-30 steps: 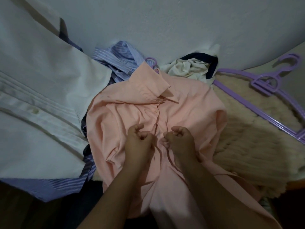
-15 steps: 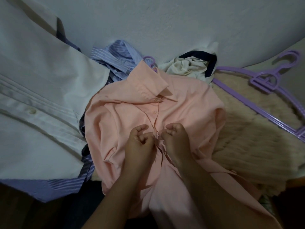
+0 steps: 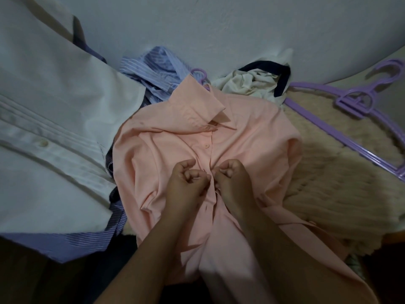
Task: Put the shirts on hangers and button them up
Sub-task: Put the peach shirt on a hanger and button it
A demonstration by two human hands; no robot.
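Note:
A peach shirt [image 3: 252, 137] lies front up in the middle, collar toward the wall, with a purple hanger hook [image 3: 200, 74] poking out above the collar. One fastened button [image 3: 206, 145] shows below the collar. My left hand [image 3: 186, 183] and my right hand [image 3: 232, 178] sit side by side at mid-chest, fingers curled, each pinching an edge of the shirt's front placket. The button under my fingers is hidden.
A white shirt [image 3: 50, 132] covers the left side over a blue striped shirt [image 3: 72, 244]. Another striped shirt [image 3: 153, 66] and a cream garment with dark trim [image 3: 249, 82] are bunched near the wall. Spare purple hangers [image 3: 350, 102] lie on a fluffy beige rug [image 3: 328, 178].
Both hands stayed at the placket and drew slightly closer together, with the fingers working the fabric. The shirt has barely shifted.

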